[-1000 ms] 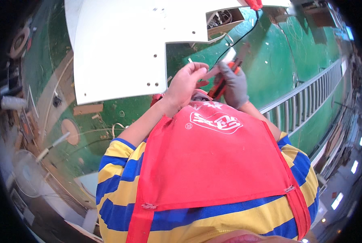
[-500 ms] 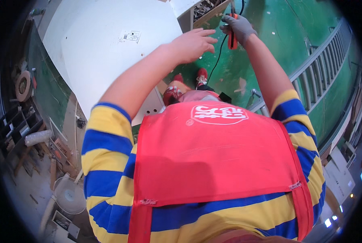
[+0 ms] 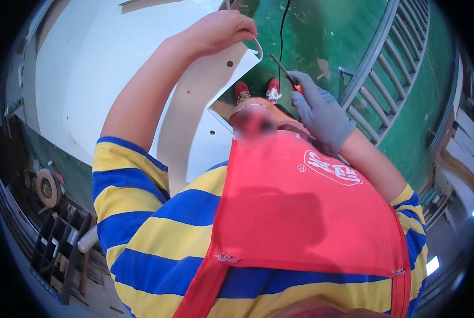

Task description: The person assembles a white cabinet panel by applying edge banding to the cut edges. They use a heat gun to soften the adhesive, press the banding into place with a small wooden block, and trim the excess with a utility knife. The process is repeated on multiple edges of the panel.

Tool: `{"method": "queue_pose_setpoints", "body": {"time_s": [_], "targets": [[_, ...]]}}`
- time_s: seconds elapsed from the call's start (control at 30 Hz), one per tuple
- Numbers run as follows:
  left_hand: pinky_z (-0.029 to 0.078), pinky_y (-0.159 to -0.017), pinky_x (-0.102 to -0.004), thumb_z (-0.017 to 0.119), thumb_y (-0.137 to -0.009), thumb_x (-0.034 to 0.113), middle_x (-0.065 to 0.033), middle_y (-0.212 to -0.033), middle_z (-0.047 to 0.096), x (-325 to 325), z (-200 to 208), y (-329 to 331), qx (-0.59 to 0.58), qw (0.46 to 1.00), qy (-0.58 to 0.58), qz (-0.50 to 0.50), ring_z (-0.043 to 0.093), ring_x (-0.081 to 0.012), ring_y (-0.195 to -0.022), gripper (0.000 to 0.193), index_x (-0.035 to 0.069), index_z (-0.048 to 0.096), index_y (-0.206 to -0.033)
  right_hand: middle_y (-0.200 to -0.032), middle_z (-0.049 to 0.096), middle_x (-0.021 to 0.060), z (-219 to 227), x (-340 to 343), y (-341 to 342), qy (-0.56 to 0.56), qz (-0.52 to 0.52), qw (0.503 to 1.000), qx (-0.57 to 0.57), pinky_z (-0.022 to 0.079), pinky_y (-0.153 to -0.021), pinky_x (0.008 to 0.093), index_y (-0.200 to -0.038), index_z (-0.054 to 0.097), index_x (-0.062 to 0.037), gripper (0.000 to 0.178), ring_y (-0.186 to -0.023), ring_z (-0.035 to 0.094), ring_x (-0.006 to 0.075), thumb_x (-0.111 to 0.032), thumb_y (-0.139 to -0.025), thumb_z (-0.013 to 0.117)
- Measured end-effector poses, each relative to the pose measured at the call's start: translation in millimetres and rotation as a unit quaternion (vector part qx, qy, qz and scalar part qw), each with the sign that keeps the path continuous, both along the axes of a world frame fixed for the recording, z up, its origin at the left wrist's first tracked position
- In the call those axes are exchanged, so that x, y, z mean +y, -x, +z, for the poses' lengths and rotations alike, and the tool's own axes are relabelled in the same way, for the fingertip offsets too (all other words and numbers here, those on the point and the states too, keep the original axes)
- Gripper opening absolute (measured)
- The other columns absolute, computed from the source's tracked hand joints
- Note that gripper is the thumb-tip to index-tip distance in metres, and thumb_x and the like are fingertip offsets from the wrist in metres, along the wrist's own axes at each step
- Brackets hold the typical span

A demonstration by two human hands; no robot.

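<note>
My bare left hand (image 3: 223,31) is closed at the corner of a large white panel (image 3: 109,58). A thin pale strip (image 3: 260,50) curls down from its fingertips beside the panel's edge. My right hand (image 3: 321,114), in a grey glove, is closed around a tool with an orange-and-black handle and a slim metal blade (image 3: 282,68). The blade points up and left towards the strip, apart from it. Under my left forearm, a beige-edged part of the panel (image 3: 194,95) shows several small round holes.
A metal ladder-like rack (image 3: 382,74) stands on the right over the green floor (image 3: 321,32). A black cable (image 3: 282,37) runs down towards my red shoes (image 3: 273,89). At the lower left are a roll of banding (image 3: 48,188) and a dark compartmented rack (image 3: 62,244).
My left hand has moved up and left and closed on the strip. My right hand has come down and closer to my body with the bladed tool. The view has shifted.
</note>
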State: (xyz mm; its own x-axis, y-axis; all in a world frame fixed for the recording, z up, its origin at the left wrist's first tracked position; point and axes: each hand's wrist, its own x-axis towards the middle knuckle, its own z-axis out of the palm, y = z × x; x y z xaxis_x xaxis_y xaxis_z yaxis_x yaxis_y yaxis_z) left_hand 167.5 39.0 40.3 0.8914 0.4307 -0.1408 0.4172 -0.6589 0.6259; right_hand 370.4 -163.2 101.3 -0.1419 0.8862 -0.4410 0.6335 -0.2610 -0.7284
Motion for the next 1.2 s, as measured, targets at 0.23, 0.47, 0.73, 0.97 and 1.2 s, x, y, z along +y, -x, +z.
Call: {"method": "queue_pose_setpoints", "body": {"time_s": [0.23,0.47,0.73,0.97,1.2], "targets": [[0.046,-0.087,-0.0369,0.061,-0.09,0.011,-0.0071,-0.097,0.062,1,-6,18,-0.132,0.989,-0.07,-0.018,0.058,-0.0272,-0.099,0.01,0.006,0.067,-0.096,-0.096,0.065,0.0252,9,22,28,0.012,0.046,0.997,-0.056,0.052,-0.075,0.0461,-0.125,0.042,-0.0016,0.03,-0.088,0.065,0.0418,-0.015,-0.099,0.046],[0.044,-0.081,-0.0349,0.067,-0.085,0.009,-0.0043,-0.09,0.058,-16,2,21,-0.161,0.982,-0.088,0.039,0.057,-0.0239,-0.093,0.006,0.009,0.068,-0.09,-0.094,0.067,0.0239,29,39,51,0.09,0.116,0.978,-0.149,0.054,-0.07,0.0441,-0.121,0.044,0.0033,0.032,-0.084,0.067,0.0388,-0.012,-0.094,0.05],[0.043,-0.081,-0.0336,0.068,-0.082,0.006,-0.0039,-0.091,0.059,-20,6,18,-0.169,0.981,-0.078,0.054,0.057,-0.0236,-0.092,0.009,0.009,0.069,-0.091,-0.095,0.067,0.0259,34,46,52,0.137,0.139,0.968,-0.157,0.055,-0.069,0.0424,-0.118,0.045,0.0057,0.03,-0.087,0.069,0.0366,-0.008,-0.092,0.048],[0.044,-0.082,-0.0339,0.067,-0.082,0.004,-0.0044,-0.091,0.06,-20,7,14,-0.174,0.981,-0.067,0.057,0.058,-0.0243,-0.092,0.009,0.008,0.068,-0.09,-0.093,0.067,0.0273,28,55,46,0.192,0.122,0.965,-0.131,0.055,-0.07,0.0438,-0.113,0.045,0.0055,0.027,-0.085,0.069,0.0396,-0.009,-0.091,0.05],[0.044,-0.078,-0.0348,0.072,-0.081,0.008,-0.0027,-0.09,0.06,-20,3,17,-0.192,0.975,-0.091,0.057,0.057,-0.0226,-0.091,0.007,0.008,0.067,-0.087,-0.101,0.066,0.0295,24,64,46,0.188,0.181,0.95,-0.171,0.056,-0.076,0.0455,-0.113,0.046,0.008,0.028,-0.095,0.067,0.0418,-0.007,-0.09,0.052]]}}
